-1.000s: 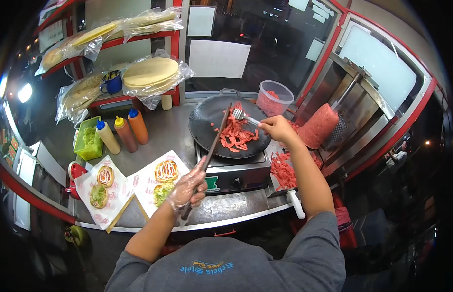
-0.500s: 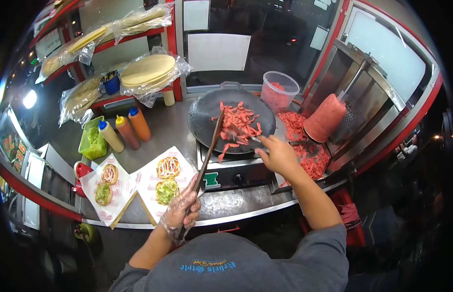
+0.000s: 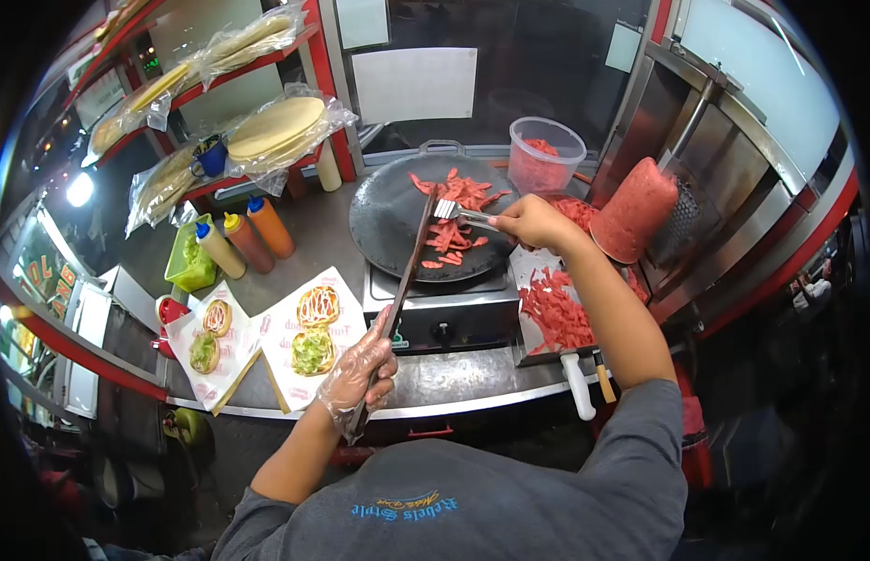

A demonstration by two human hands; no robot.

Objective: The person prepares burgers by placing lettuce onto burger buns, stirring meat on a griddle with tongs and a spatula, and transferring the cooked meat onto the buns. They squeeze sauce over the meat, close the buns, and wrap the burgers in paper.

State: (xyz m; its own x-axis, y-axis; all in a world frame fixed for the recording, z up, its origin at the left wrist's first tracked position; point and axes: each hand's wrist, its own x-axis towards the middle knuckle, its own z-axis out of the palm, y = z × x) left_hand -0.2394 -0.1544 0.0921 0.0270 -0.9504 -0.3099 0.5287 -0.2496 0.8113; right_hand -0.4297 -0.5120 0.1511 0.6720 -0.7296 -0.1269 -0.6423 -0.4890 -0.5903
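Note:
My left hand [image 3: 358, 372], in a clear plastic glove, is wrapped round a long, dark, wooden-looking stick [image 3: 411, 266] that slants up to the pan. Bare, my right hand [image 3: 533, 222] grips a metal fork [image 3: 463, 212] from the right. Both tools meet over the round black pan [image 3: 374, 215], among reddish meat strips [image 3: 467, 194]. Some strips lie behind the tools and others nearer the pan's front. Beside my left hand, an opened bun [image 3: 313, 351] lies on white printed paper, one half with shredded lettuce, the other with sauce.
A second opened bun [image 3: 205, 353] lies further left. Behind it stand squeeze bottles [image 3: 269, 227] and a green lettuce tub [image 3: 192, 259]. Bagged flatbreads [image 3: 276, 131] fill the shelves. On the right are a meat cone [image 3: 636, 210], a tray of strips [image 3: 556, 313], a clear bucket [image 3: 547, 159] and a white-handled tool [image 3: 577, 385].
The strips have shifted into separate groups, with fewer at the pan's front edge. My right hand has moved up with the fork, and two handles now show at the tray. The view has turned slightly.

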